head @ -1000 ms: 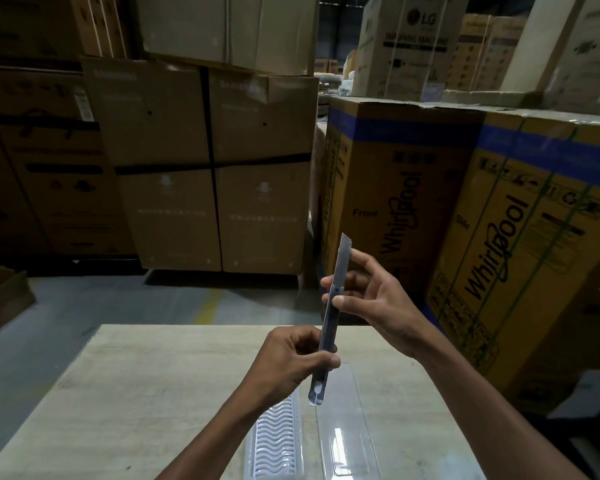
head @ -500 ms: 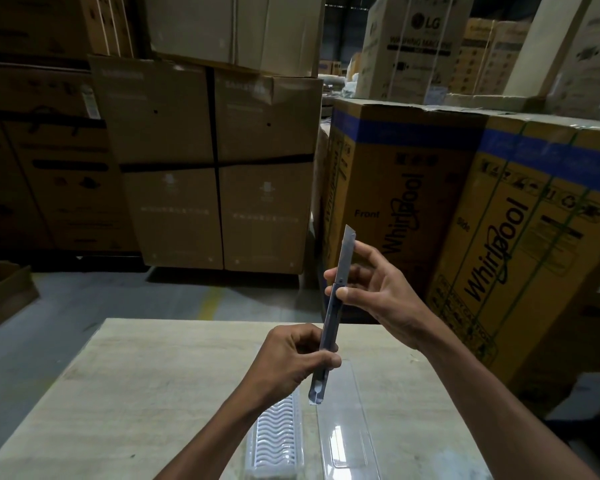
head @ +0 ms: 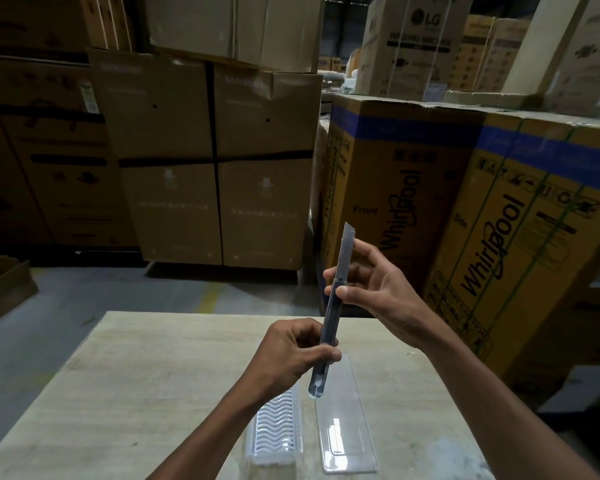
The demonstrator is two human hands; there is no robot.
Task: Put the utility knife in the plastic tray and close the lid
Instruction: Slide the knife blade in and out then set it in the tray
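Observation:
A long grey utility knife (head: pixel 334 306) stands nearly upright above the table, its blade out at the top. My left hand (head: pixel 291 355) grips its lower handle. My right hand (head: pixel 374 292) pinches the knife at the slider, thumb in front and fingers behind. Below the hands an open clear plastic tray lies on the table: the ribbed white tray half (head: pixel 277 427) on the left, the flat clear lid (head: pixel 347 424) spread open on the right. The tray holds nothing that I can see.
The pale wooden table (head: pixel 146 393) ends just beyond my hands. Tall cardboard appliance boxes (head: pixel 413 202) stand close on the right and behind. A grey concrete floor (head: pixel 66 299) lies to the left, with an open carton (head: pixel 4 289) at the far left.
The knife's blade sticks out further from the top than a second ago. Both hands keep nearly the same hold and place.

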